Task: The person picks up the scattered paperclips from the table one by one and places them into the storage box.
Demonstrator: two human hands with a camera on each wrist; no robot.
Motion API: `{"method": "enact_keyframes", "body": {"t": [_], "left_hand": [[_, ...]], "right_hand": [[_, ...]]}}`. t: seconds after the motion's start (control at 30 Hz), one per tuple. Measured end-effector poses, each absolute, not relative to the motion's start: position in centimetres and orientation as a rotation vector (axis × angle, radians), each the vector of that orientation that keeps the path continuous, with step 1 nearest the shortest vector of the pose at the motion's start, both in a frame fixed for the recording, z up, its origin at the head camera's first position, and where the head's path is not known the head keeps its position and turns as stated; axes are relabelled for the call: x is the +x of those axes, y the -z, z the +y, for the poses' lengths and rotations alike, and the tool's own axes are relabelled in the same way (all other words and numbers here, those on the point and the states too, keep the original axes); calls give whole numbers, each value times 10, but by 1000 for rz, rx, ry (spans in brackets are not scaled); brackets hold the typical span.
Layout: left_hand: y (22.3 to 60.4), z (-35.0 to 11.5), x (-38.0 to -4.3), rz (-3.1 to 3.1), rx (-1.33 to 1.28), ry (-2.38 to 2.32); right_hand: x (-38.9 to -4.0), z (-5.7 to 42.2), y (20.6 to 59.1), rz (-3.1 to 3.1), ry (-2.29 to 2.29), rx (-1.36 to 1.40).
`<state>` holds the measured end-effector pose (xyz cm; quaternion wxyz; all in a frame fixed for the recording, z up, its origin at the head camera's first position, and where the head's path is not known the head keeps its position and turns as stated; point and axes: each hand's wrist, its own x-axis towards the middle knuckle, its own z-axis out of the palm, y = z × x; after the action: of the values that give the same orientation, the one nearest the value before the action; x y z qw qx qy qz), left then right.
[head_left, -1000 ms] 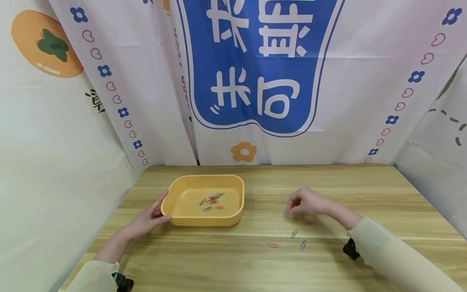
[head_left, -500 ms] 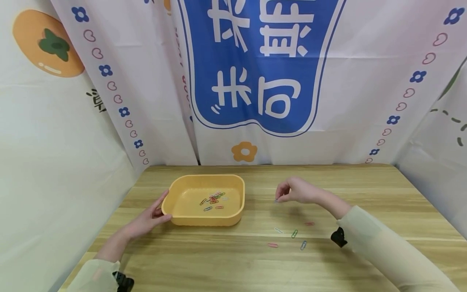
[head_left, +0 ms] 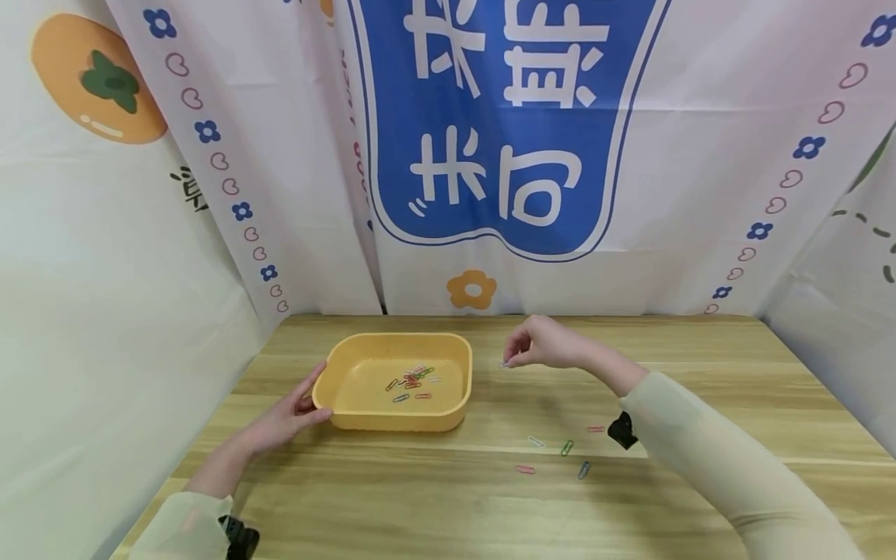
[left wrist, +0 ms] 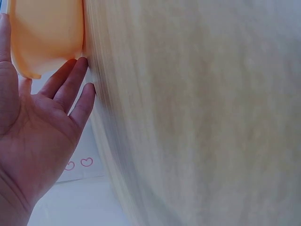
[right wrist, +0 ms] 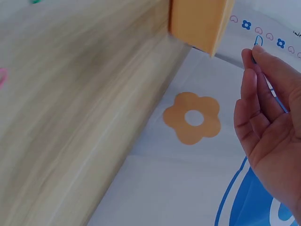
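Note:
My right hand (head_left: 549,342) pinches a blue paper clip (right wrist: 258,40) between thumb and index finger. It is above the table, just right of the yellow tray (head_left: 399,422). In the right wrist view, the clip's rounded end sticks up past the fingertips. My left hand (head_left: 283,420) rests against the tray's left end, its thumb by the near corner. The left wrist view shows those fingers fairly straight, touching the tray wall. Several coloured paper clips (head_left: 413,379) lie in a loose heap inside the tray.
On the wooden table (head_left: 420,498), right of centre, lie a white clip (head_left: 536,442), a green clip (head_left: 567,448), a blue clip (head_left: 584,470) and two pink ones, one a pink clip (head_left: 525,470) nearer me. A printed curtain (head_left: 651,280) hangs along the table's back edge.
My right hand has lifted and moved left toward the tray with the blue paper clip, uncovering a pink clip on the table. My left hand stays at the tray.

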<state>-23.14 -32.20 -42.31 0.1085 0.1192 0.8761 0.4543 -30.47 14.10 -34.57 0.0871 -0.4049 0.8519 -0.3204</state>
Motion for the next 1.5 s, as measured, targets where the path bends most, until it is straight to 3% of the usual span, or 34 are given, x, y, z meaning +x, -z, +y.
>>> {"method": "enact_keyframes", "body": {"t": [0.5,1.5], "left_hand": [[425,-325,-233,2576,376,-1334],[425,-325,-232,2572,373,-1344]], "right_hand": [[-322,87,334,2523,1002,-1251],[-343,-12,375,2611,992,-1057]]}}
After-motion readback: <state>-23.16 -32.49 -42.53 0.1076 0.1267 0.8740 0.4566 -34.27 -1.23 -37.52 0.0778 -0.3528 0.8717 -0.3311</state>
